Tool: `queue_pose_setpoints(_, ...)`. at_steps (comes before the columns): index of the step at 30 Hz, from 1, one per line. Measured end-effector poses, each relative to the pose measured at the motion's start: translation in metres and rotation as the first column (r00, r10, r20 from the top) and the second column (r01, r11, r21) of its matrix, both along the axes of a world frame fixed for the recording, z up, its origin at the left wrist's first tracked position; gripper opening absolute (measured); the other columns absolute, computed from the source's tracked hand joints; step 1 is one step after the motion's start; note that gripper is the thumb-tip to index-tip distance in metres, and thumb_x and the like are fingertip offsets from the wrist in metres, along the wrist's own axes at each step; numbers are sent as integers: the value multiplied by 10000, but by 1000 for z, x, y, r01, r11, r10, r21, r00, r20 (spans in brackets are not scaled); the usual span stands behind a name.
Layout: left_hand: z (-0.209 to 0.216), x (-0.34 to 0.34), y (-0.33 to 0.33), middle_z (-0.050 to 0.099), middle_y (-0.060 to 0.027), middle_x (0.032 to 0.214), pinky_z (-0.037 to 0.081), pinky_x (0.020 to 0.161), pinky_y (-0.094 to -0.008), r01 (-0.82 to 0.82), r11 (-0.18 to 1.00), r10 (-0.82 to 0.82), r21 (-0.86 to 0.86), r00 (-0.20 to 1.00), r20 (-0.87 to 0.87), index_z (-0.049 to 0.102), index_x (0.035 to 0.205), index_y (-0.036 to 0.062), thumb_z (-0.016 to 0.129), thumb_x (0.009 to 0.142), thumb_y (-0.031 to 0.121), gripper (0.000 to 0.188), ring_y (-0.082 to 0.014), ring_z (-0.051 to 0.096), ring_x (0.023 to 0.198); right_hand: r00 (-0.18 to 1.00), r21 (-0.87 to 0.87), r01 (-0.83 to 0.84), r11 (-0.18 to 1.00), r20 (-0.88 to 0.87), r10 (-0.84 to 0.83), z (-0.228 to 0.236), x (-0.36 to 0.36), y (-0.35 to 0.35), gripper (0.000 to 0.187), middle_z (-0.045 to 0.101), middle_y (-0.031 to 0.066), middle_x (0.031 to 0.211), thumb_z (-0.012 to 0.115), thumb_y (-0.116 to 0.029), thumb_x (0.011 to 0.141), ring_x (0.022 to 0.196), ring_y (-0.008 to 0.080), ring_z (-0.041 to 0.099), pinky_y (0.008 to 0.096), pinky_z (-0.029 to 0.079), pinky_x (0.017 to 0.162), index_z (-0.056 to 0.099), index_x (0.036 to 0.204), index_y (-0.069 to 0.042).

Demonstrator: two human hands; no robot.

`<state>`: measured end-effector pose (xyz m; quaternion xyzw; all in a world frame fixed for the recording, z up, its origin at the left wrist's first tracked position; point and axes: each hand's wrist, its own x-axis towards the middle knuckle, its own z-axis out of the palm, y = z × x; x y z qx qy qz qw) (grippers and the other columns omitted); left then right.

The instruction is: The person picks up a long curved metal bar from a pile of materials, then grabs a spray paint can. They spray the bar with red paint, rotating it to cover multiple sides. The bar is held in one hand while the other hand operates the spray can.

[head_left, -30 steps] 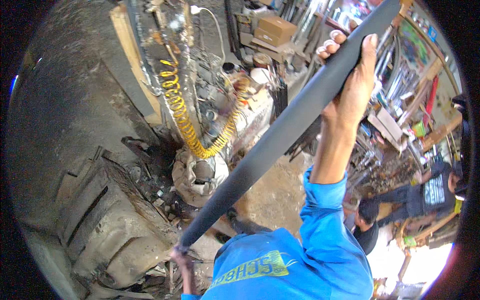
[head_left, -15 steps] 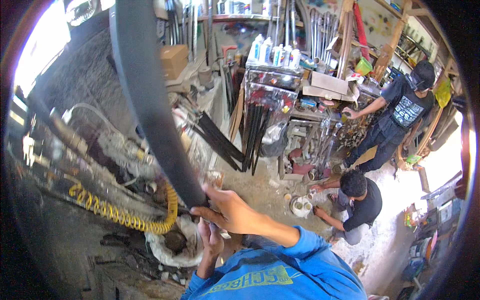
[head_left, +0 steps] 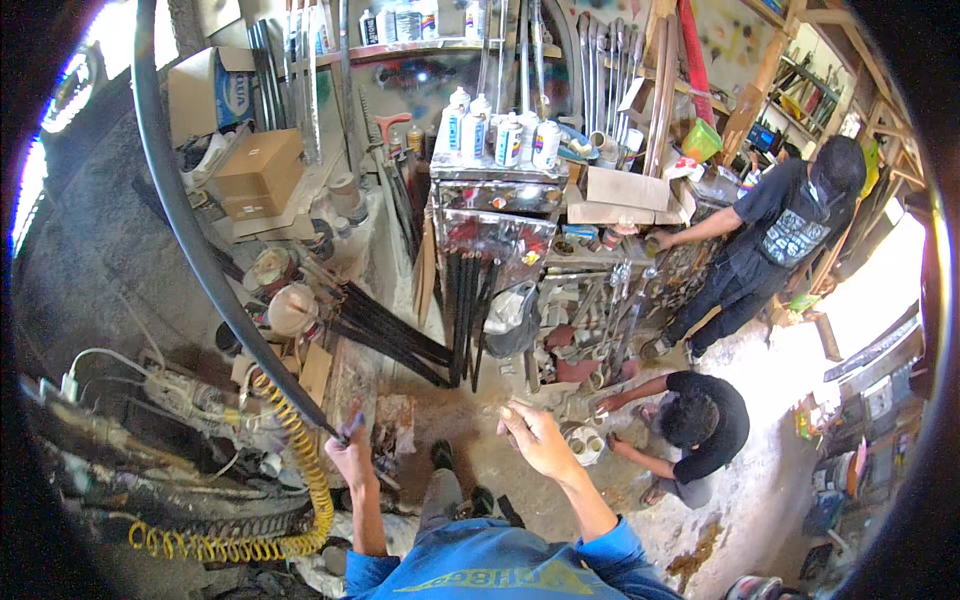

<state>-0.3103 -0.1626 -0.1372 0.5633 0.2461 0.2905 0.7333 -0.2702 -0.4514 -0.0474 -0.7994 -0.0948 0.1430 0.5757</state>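
Note:
A long, dark pole [head_left: 205, 250] rises from my left hand [head_left: 353, 462] toward the upper left; the wide lens bends its line. My left fingers are wrapped round its lower end. My right hand [head_left: 545, 445] is apart from the pole, held in front of my body over the floor. Its thumb and fingers are drawn together in a pinch, and whatever may be between them is too small to make out. Below my left hand hangs a yellow coiled hose [head_left: 318, 500]. Both sleeves are blue.
Black rods [head_left: 465, 310] lean against a stained cabinet [head_left: 500, 195] topped with spray cans [head_left: 508, 138]. A cardboard box [head_left: 255, 175] sits at left. One person [head_left: 715, 425] crouches at right beside a white container [head_left: 585, 443]; another [head_left: 790, 230] stands at a cluttered bench.
My right hand has come off the pole and moved right. The pole has shifted left and away, its lower end now in my left hand alone. The view has turned somewhat.

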Motion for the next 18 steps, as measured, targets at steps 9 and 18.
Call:
queue_pose_setpoints(9, -61, 175, 85, 357, 91, 604, 212, 521, -290, -173, 965, 196, 198, 975, -103, 428, 629, 120, 693, 948, 212, 424, -44, 294, 565, 949, 212, 286, 935, 73, -307, -51, 228, 9, 241, 694, 51, 1069, 692, -47, 919, 899, 102, 644, 254, 526, 767, 639, 1153, -16)
queue_pose_setpoints(18, -107, 308, 181, 434, -5, 955, 346, 724, -302, -77, 996, 74, 35, 994, 81, 468, 1144, 65, 618, 998, 260, 286, -119, 419, 821, 467, -143, 739, 659, 813, -347, 17, 636, 31, 708, 658, 223, 1153, 812, -340, 777, 1108, 358, 631, 450, 512, 919, 509, 1340, -35)
